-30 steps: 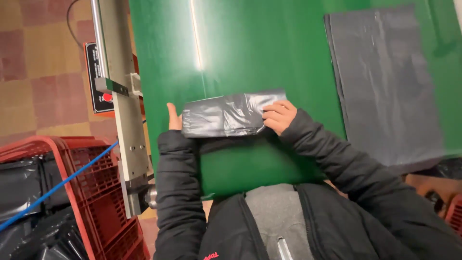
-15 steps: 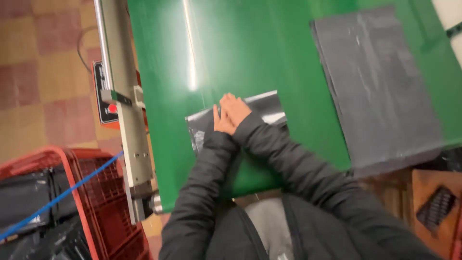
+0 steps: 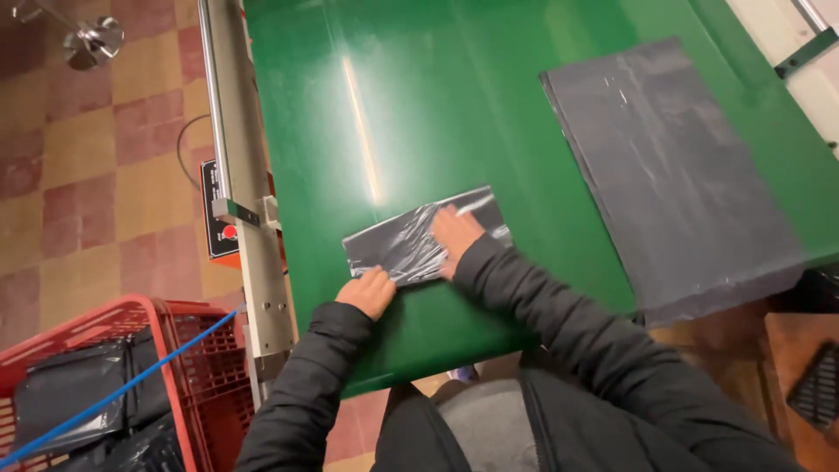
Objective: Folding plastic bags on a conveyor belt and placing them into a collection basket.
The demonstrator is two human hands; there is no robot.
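Green surface (image 3: 419,105) filling most of the view, metal side rail (image 3: 240,175) along its left edge. Large flat grey sheet (image 3: 673,175) lying well to the right of the small grey plastic bag (image 3: 402,245), apart from it, untouched. Red crate (image 3: 183,367) on the floor left of the bag, beyond the rail, with dark bags inside and a blue cord across it.

Bag now flat on the surface near the front edge. Right hand (image 3: 454,234) spread open, palm pressed down on its right part. Left hand (image 3: 369,291) curled at the near left corner, pinching or pinning the edge; cannot tell which.

Half a second back: both hands together on the bag's middle. Now parted, left drawn to the corner, right still on top. Looks like smoothing under way, air pressed outward. Bag a little flatter and wider than a second ago, when held at both ends.
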